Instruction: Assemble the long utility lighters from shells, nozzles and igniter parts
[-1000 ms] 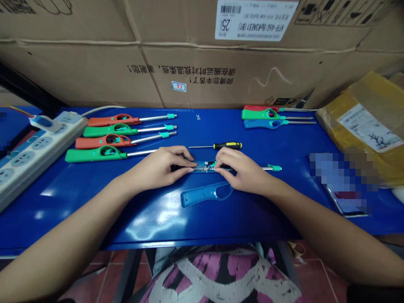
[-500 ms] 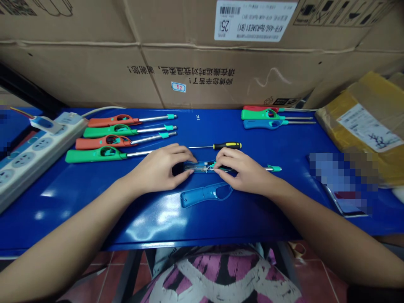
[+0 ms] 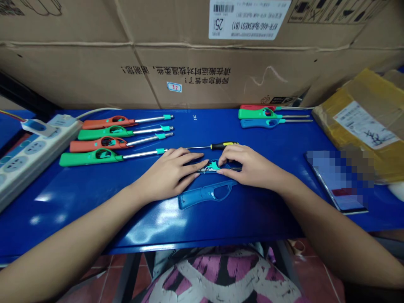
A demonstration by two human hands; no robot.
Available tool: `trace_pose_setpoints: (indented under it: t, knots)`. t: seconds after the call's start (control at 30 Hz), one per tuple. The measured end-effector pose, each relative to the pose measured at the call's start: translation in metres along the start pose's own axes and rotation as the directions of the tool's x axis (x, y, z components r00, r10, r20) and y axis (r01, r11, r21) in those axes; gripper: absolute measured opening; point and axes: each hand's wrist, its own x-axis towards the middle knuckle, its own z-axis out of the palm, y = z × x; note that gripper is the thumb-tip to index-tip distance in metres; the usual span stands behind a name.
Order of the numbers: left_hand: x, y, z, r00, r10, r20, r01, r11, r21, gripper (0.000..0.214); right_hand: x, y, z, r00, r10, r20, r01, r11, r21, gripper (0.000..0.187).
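Half of a blue gas lighter [image 3: 203, 170] lies opened up on the blue table, with a teal trigger [image 3: 213, 166] and small inner parts showing. My left hand [image 3: 168, 174] rests over its handle end, fingers stretched along it and thumb at the near edge, steadying it. My right hand [image 3: 252, 166] curls round the other end, thumb and index finger pinching beside the trigger; what lies between these fingertips is hidden. The lighter's metal tube is not visible under the hand. Nearer me lies the loose blue casing half [image 3: 202, 194], hollow side up.
A yellow-black screwdriver [image 3: 217, 146] lies just behind. Several red and green lighters [image 3: 104, 133] lie left beside a power strip [image 3: 28, 151]; more lighters [image 3: 260, 123] lie back right. A phone [image 3: 341, 185], a taped parcel [image 3: 362, 122] and a large carton [image 3: 189, 54] border the table.
My left hand has slid right and flattened over the handle end. My right hand has shifted slightly right, exposing the teal trigger; the tube tip is no longer visible. The view has shifted slightly.
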Motion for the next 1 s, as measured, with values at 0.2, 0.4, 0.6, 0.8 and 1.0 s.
trace_pose_setpoints:
  t: [0.2,0.4,0.6,0.8,1.0]
  knots:
    - [0.001,0.003,-0.001,1.000,0.011,0.013,-0.012,0.997,0.079,0.041,0.001,-0.002,0.008,0.993,0.120,0.003,-0.120,0.988,0.097,0.010]
    - [0.003,0.003,-0.001,0.999,0.034,0.018,-0.035,0.999,0.011,0.040,-0.001,-0.002,0.001,0.997,0.082,0.012,-0.083,0.992,0.096,0.010]
    - [0.001,0.002,0.001,0.999,0.033,0.026,-0.032,0.999,-0.030,0.044,-0.001,0.000,-0.005,0.998,0.056,0.028,-0.057,0.996,0.062,0.006]
    - [0.000,0.004,0.001,0.994,0.082,0.070,-0.086,0.994,0.064,0.052,0.002,0.002,0.002,0.992,0.123,0.028,-0.126,0.981,0.145,0.005]
    - [0.000,0.007,0.001,0.993,0.091,0.076,-0.103,0.979,0.178,0.052,-0.001,0.003,-0.005,0.991,0.110,0.073,-0.123,0.974,0.193,0.006]
